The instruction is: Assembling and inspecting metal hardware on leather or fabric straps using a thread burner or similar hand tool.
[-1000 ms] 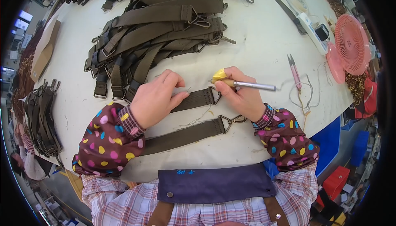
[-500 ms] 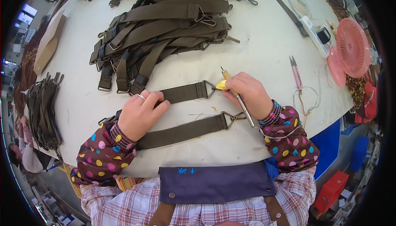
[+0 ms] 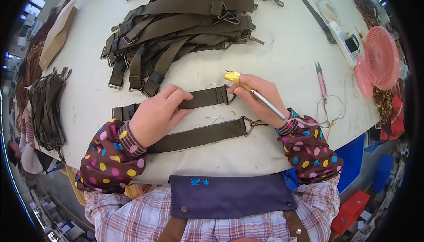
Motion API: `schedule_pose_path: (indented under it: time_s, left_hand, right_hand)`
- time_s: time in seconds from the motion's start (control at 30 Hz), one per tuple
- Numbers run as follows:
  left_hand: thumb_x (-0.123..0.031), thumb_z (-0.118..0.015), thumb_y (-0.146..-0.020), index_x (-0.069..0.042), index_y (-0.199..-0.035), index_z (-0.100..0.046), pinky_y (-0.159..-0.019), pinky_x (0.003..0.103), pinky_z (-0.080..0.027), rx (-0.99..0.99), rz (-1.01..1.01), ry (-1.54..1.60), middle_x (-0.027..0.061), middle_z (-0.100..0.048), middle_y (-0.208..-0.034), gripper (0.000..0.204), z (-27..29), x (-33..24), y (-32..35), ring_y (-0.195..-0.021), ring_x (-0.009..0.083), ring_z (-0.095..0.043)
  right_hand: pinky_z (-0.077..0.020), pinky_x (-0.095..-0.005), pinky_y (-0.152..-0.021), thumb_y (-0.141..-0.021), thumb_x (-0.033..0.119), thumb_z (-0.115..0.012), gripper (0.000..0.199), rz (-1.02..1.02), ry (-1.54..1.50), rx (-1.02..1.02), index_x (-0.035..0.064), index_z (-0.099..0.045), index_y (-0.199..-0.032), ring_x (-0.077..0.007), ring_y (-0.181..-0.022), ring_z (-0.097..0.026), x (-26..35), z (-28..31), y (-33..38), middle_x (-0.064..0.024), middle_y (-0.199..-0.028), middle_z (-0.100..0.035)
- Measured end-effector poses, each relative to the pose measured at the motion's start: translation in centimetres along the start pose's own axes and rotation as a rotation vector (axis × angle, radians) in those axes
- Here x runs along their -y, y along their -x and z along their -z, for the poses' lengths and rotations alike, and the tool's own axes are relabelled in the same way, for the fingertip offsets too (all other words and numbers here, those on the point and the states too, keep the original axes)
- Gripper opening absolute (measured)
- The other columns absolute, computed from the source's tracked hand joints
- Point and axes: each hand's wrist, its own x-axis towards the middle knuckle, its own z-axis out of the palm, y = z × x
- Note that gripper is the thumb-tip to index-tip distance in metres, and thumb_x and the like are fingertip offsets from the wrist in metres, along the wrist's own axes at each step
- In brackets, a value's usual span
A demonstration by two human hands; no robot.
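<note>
Two dark olive webbing straps lie nearly parallel before me. My left hand rests on the upper strap, its fingers bent and closed on the edge of the webbing. My right hand is closed round a slim corded pen-shaped tool with a metal handle; its thin tip shows just past a yellow finger covering. Fingers of that hand also touch the metal ring at the upper strap's right end; any hook there is hidden. The lower strap ends in a metal ring and hook.
A heap of similar straps lies beyond my hands, with a smaller bundle at the left. To the right are pink-handled thread snips, a white power strip and a pink fan. Loose threads lie about the table.
My right hand has turned, so the tool's tip now sits behind the yellow covering and fingers touch the ring. My left hand has rolled over the upper strap. The whole view has shifted slightly.
</note>
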Motion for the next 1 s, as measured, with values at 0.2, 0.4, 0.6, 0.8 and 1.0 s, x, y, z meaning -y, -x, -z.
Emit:
schedule_pose_path:
  time_s: [0.2, 0.4, 0.6, 0.8, 1.0]
  left_hand:
    - [-0.008, -0.07, -0.076, -0.006, -0.09, -0.053, -0.06, 0.031, -0.048, -0.008, -0.069, 0.103, 0.0064, -0.049, -0.087, 0.022, -2.9, -0.8, -3.3, -0.066, 0.0181, -0.056]
    - [-0.004, -0.062, -0.084, -0.002, -0.089, -0.05, -0.061, 0.025, -0.047, 0.076, 0.077, 0.55, 0.0056, -0.056, -0.096, 0.013, -3.2, 0.7, -4.1, -0.071, 0.0097, -0.054]
    - [-0.003, -0.059, -0.085, 0.001, -0.084, -0.046, -0.06, 0.024, -0.048, 0.061, 0.122, 0.883, 0.0089, -0.063, -0.088, 0.014, -3.8, 0.8, -4.0, -0.066, 0.0092, -0.056]
    - [-0.003, -0.056, -0.089, -0.002, -0.088, -0.044, -0.067, 0.022, -0.05, 0.152, 0.185, 0.89, 0.0096, -0.057, -0.099, 0.012, -3.5, 0.9, -4.1, -0.08, 0.0088, -0.056]
    - [-0.002, -0.055, -0.088, -0.002, -0.088, -0.044, -0.067, 0.022, -0.05, 0.144, 0.185, 0.903, 0.0099, -0.057, -0.099, 0.011, -3.6, 0.9, -4.1, -0.079, 0.0088, -0.057]
  right_hand:
    - [-0.0406, -0.0248, -0.056, -0.086, 0.013, -0.063, 0.017, 0.067, -0.108, 0.007, -0.0005, -0.06, -0.096, -0.012, -0.061, -0.049, 0.8, 0.2, -0.6, -0.0049, -0.071, -0.055]
    - [-0.0365, -0.0199, -0.05, -0.083, 0.01, -0.062, 0.016, -0.279, -0.302, 0.015, 0.0033, -0.048, -0.085, -0.0026, -0.056, -0.044, 1.0, -0.7, -0.1, -0.0005, -0.068, -0.056]
    - [-0.0368, -0.0197, -0.048, -0.082, 0.009, -0.062, 0.018, -0.244, -0.259, 0.056, 0.0034, -0.045, -0.085, -0.0032, -0.054, -0.046, 0.6, -0.7, -0.2, -0.0008, -0.066, -0.057]
    - [-0.0377, -0.0207, -0.048, -0.082, 0.009, -0.062, 0.019, -0.261, -0.211, 0.071, 0.0033, -0.045, -0.085, -0.004, -0.054, -0.046, 0.9, -0.6, -0.3, -0.0015, -0.066, -0.057]
    - [-0.0381, -0.0213, -0.048, -0.082, 0.01, -0.063, 0.02, -0.268, -0.17, 0.088, 0.0032, -0.044, -0.084, -0.0052, -0.053, -0.047, 1.0, -0.6, -0.4, -0.0024, -0.065, -0.056]
